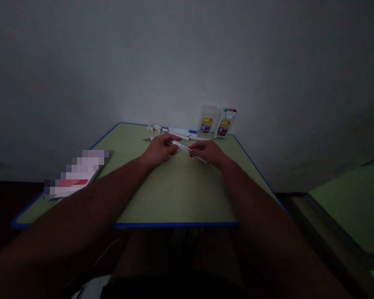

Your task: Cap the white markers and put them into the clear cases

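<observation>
Above the middle of the table, a white marker [182, 146] slants between my two hands. My left hand [160, 148] pinches its left end, where a small dark purple tip shows. Fingers of my right hand [208, 152] are closed round the other part, and the far end sticks out below them. Just behind the hands lie several white markers [182, 133] with coloured ends, blue and red among them. A pointed grey tip [147, 139] pokes out left of my left hand; what it belongs to is partly hidden.
Two clear plastic marker cases stand against the wall: the left case [207, 120] looks without markers, the right case [225, 123] holds several. Small white pieces [153, 128] lie at the back left. A pixelated booklet [77, 174] rests on the left of the blue-edged table [177, 199].
</observation>
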Tool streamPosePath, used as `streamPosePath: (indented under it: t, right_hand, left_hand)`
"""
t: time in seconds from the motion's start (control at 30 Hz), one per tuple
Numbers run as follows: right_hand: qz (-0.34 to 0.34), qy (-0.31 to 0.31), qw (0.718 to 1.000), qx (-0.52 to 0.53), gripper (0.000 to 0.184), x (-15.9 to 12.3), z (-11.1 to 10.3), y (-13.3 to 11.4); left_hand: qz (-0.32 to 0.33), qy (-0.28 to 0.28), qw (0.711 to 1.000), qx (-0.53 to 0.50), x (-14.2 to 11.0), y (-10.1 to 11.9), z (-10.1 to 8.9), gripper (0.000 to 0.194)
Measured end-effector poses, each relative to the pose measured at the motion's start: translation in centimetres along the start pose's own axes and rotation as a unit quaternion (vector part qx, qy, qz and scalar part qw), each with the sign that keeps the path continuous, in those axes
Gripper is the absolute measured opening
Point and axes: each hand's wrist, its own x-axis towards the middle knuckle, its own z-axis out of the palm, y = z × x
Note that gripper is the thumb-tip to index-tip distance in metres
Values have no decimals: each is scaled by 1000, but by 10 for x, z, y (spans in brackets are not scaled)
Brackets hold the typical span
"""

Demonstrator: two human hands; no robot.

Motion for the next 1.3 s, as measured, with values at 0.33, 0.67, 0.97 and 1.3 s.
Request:
streamPosePath:
  t: [0.33,0.67,0.97,1.3]
  right_hand:
    - [-36,-28,998,-41,15,1,3,-1]
    - [-5,56,998,-4,17,3,-1,0]
    - [39,93,993,52,32,6,-6,0]
    - [11,107,986,124,79,5,-15,3]
  left_hand:
    - [10,-50,998,24,-2,1,2,45]
    - [86,-84,946,302,-2,-10,-7,62]
    - [128,-211,844,476,-1,-13,-9,66]
    - [130,-211,846,472,0,-13,-8,64]
